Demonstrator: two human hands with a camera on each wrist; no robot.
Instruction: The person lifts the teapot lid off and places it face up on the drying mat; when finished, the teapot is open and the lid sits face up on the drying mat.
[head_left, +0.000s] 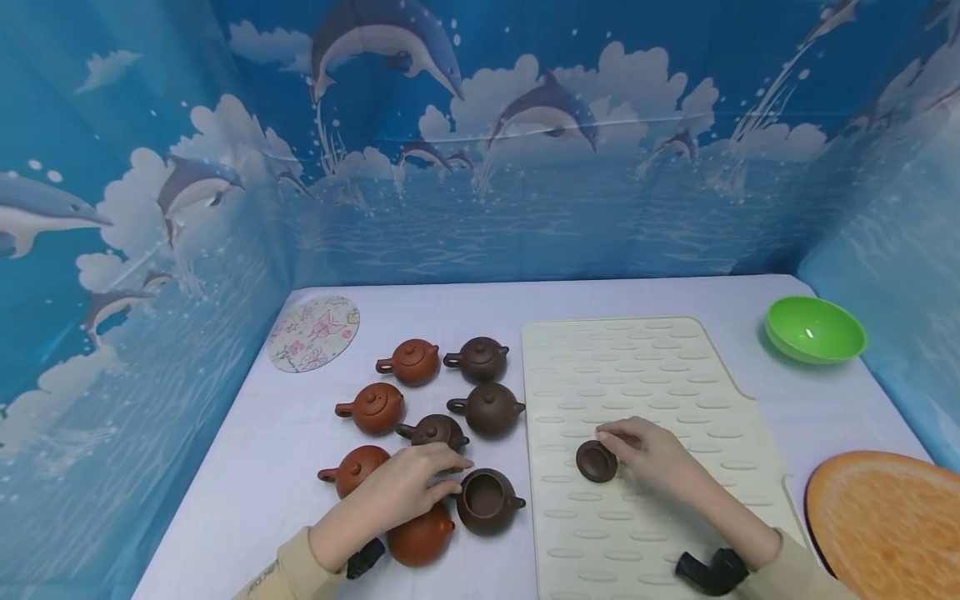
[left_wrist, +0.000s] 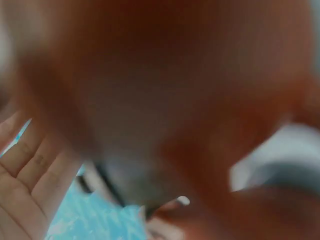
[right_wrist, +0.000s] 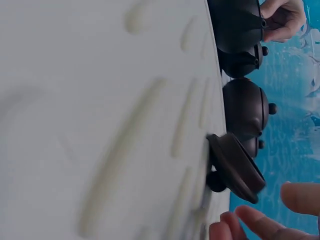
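Observation:
My left hand [head_left: 420, 477] hovers at the handle side of a lidless dark brown teapot [head_left: 486, 502], thumb beside the handle and index fingertip near the rim, with a gap between them. A dark lid [head_left: 597, 462] lies upside down on the pale mat, tilted on its knob, as the right wrist view shows. Right beside the lid is my right hand [head_left: 654, 454], its thumb and fingers apart. An orange-brown teapot [head_left: 420, 536] sits under my left forearm; blurred brown fills most of the left wrist view.
Several lidded teapots, reddish like the one at the back [head_left: 415, 362] and dark like its neighbour [head_left: 480, 359], stand left of the mat [head_left: 622, 358]. A green bowl [head_left: 816, 330] is at back right, a round bread-patterned mat [head_left: 885, 517] at front right, a floral disc [head_left: 315, 333] at back left.

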